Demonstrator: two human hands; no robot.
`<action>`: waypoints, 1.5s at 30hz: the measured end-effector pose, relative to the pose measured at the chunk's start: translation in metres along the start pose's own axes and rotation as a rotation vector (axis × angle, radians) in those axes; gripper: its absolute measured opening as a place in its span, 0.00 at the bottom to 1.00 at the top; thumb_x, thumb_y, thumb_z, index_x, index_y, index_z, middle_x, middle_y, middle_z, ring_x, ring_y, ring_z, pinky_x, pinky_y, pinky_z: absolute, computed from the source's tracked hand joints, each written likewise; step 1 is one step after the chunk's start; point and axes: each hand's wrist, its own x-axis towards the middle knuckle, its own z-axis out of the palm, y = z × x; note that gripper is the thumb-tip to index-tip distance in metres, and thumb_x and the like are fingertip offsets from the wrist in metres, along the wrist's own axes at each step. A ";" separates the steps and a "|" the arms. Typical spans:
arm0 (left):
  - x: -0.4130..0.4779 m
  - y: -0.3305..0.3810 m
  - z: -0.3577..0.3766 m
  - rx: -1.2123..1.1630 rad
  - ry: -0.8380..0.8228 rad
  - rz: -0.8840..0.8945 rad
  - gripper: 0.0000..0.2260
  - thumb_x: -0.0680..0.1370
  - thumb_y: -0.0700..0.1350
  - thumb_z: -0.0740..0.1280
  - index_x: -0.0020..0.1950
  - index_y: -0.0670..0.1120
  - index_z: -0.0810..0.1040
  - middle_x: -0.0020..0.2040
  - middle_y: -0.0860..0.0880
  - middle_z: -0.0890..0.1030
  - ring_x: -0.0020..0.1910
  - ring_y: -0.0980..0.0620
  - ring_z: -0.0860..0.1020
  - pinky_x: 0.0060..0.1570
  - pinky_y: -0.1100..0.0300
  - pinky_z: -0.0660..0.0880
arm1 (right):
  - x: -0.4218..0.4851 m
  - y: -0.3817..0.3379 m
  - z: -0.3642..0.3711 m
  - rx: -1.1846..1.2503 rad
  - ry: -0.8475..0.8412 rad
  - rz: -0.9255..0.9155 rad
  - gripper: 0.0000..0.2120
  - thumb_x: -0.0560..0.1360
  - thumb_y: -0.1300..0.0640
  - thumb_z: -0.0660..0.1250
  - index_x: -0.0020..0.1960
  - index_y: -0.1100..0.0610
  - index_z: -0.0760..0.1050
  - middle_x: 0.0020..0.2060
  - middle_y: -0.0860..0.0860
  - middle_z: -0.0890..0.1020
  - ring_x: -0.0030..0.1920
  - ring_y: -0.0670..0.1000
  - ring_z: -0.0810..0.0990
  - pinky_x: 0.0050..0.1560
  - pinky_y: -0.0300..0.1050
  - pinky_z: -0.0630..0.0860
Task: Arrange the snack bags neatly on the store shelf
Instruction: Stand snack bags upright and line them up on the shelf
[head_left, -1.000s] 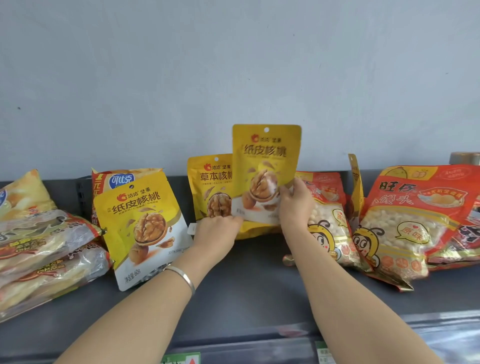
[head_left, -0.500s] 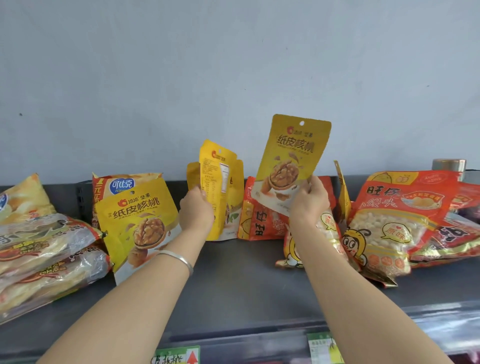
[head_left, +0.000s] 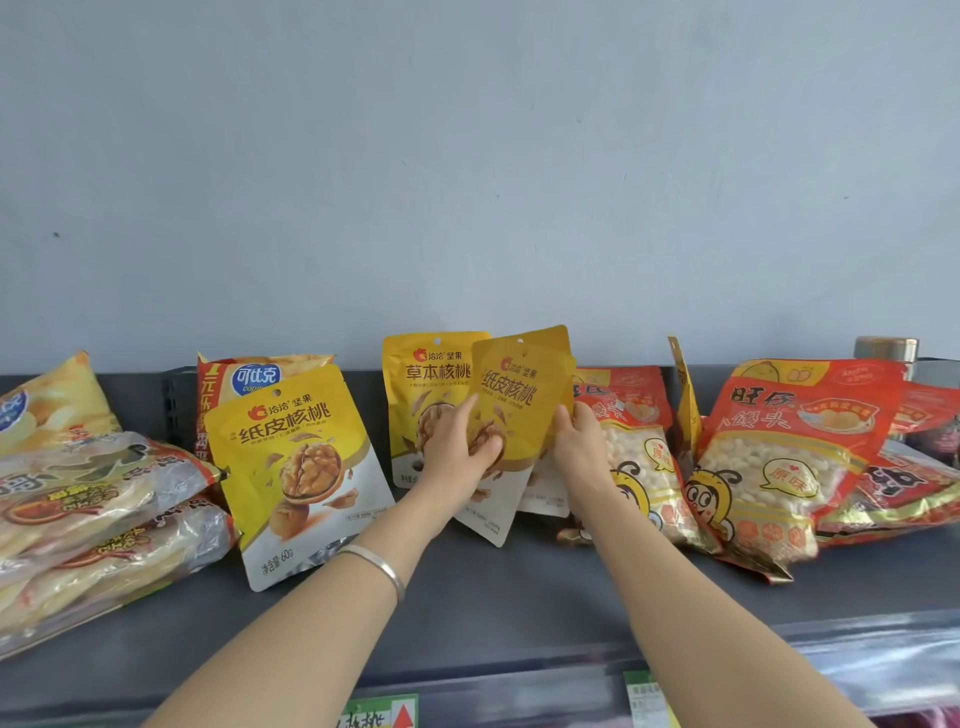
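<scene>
A tilted yellow walnut bag (head_left: 511, 395) stands in the middle of the dark shelf (head_left: 483, 597). My left hand (head_left: 460, 447) grips its left edge, thumb on the front. My right hand (head_left: 579, 447) holds its right edge. A second yellow bag sits close behind it, only its rim and lower corner showing. Another yellow walnut bag (head_left: 423, 379) stands upright against the wall just to the left. A larger yellow walnut bag (head_left: 298, 467) leans back further left.
Clear packs of pastries (head_left: 88, 519) are stacked at the far left, with a chip bag (head_left: 249, 379) behind the large walnut bag. Red bags of small white puffs (head_left: 779, 457) lie to the right, one (head_left: 631, 452) right beside my right hand. Price tags (head_left: 384, 714) line the shelf's front edge.
Both hands came together at the shelf's middle. The bag my right hand held up is now lowered and tilted in front of another; my left hand moved from its own bag onto this one.
</scene>
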 end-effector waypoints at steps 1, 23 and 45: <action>0.003 -0.006 -0.001 0.033 0.013 -0.043 0.32 0.78 0.47 0.66 0.77 0.51 0.53 0.76 0.49 0.57 0.75 0.49 0.56 0.73 0.48 0.57 | -0.001 -0.001 -0.001 0.038 -0.018 -0.007 0.17 0.83 0.50 0.51 0.64 0.58 0.70 0.54 0.50 0.77 0.55 0.50 0.74 0.51 0.44 0.70; 0.019 -0.019 -0.011 0.102 0.359 -0.231 0.54 0.64 0.61 0.76 0.76 0.56 0.41 0.65 0.41 0.61 0.65 0.41 0.66 0.62 0.47 0.68 | 0.015 0.003 0.015 0.334 -0.195 0.184 0.13 0.80 0.50 0.63 0.50 0.60 0.78 0.35 0.54 0.82 0.29 0.49 0.81 0.27 0.38 0.77; 0.004 -0.031 -0.004 0.187 0.399 -0.181 0.49 0.70 0.48 0.74 0.77 0.51 0.41 0.73 0.41 0.50 0.70 0.44 0.60 0.68 0.55 0.61 | 0.045 0.047 0.051 -0.065 -0.217 0.263 0.19 0.77 0.68 0.48 0.49 0.57 0.77 0.47 0.58 0.82 0.47 0.59 0.80 0.46 0.53 0.79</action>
